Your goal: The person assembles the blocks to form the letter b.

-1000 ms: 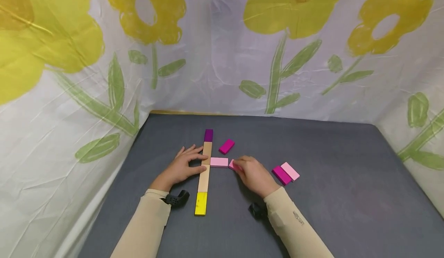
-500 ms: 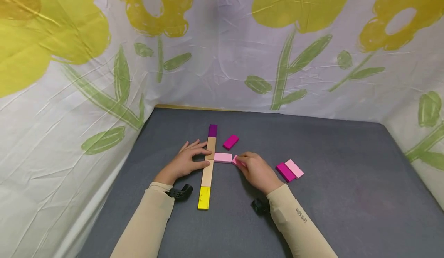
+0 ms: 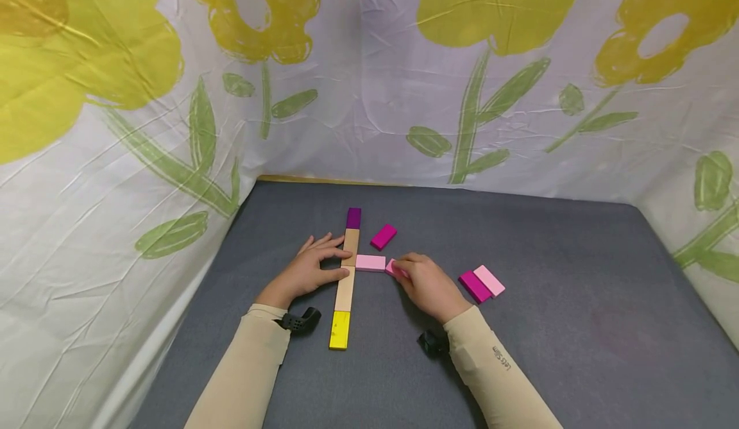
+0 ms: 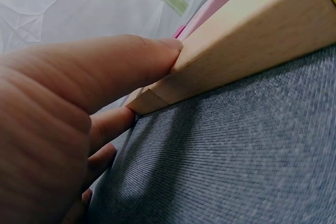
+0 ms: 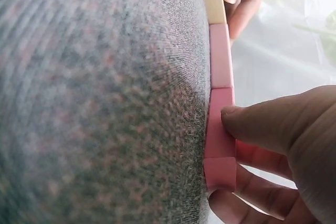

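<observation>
A straight column of blocks lies on the grey table: purple [image 3: 354, 218] at the far end, two wooden blocks [image 3: 344, 291] and yellow [image 3: 339, 330] nearest. My left hand [image 3: 306, 274] rests its thumb and fingers on the wooden blocks around their joint; the thumb presses the wood [image 4: 252, 35] in the left wrist view. A light pink block [image 3: 371, 263] extends right from the column. My right hand [image 3: 430, 285] pinches a pink block [image 3: 392, 267] at its right end; in the right wrist view that block [image 5: 219, 129] touches the light pink one [image 5: 220, 56].
A magenta block [image 3: 383, 236] lies alone behind the light pink one. To the right, another magenta block [image 3: 475, 286] and a pink block [image 3: 489, 281] lie side by side. A flowered cloth [image 3: 358, 95] hangs behind the table [image 3: 577, 301].
The head view has shifted slightly since a second ago. Both hands and the blocks otherwise stand as they were.
</observation>
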The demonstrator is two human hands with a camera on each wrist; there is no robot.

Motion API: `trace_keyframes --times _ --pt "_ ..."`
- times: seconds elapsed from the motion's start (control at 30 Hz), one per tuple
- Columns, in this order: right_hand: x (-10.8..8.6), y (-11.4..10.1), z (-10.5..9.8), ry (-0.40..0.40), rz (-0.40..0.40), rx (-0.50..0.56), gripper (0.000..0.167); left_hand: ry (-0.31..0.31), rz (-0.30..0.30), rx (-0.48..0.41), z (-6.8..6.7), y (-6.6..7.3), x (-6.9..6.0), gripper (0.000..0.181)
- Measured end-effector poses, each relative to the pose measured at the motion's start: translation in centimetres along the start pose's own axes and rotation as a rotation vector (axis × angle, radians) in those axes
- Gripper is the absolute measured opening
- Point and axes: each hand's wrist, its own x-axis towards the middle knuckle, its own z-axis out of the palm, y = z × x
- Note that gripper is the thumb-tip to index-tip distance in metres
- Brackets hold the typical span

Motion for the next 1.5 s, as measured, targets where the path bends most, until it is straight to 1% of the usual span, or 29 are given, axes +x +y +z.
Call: trace_keyframes --times 0.2,0.47,0.57,0.67,0.77,1.0,1.17,1.23,1.43,1.5 --pt "-0.11 -0.13 -0.17 0.005 0.002 0.002 0.032 0.004 0.007 -0.001 0.03 -0.06 0.08 0.049" --pt "-0.28 -0.29 -0.42 -0.007 0.039 -0.002 0.040 0.007 0.021 -0.004 0.08 -0.33 0.08 0.049" --pt "-0.36 -0.23 -0.57 -0.011 0.050 -0.018 0.041 0.007 0.018 -0.001 0.14 -0.39 0.12 0.050" --pt "-0.37 -0.13 -0.60 -0.016 0.041 -0.030 0.039 0.007 0.010 -0.004 0.20 -0.40 0.15 0.050" --pt "-0.34 -0.11 -0.61 -0.022 0.028 -0.028 0.037 0.008 0.006 -0.007 0.22 -0.34 0.11 0.049" --pt "-0.37 -0.18 -0.59 -0.026 0.027 -0.027 0.036 0.010 0.010 -0.004 0.13 -0.11 -0.03 0.048" --pt "-0.22 -0.34 -0.56 -0.029 0.023 -0.019 0.037 0.014 -0.020 -0.002 0.16 -0.31 -0.07 0.048" --pt "-0.20 -0.40 -0.54 -0.033 0.023 -0.013 0.039 0.015 -0.023 0.004 0.17 -0.44 -0.14 0.048" --pt "-0.40 -0.30 -0.76 -0.039 0.052 -0.025 0.052 0.015 0.011 0.011 0.23 -0.66 0.00 0.048" --pt "-0.48 -0.20 -0.91 -0.049 0.051 -0.030 0.054 0.013 0.012 0.006 0.27 -0.69 0.02 0.048"
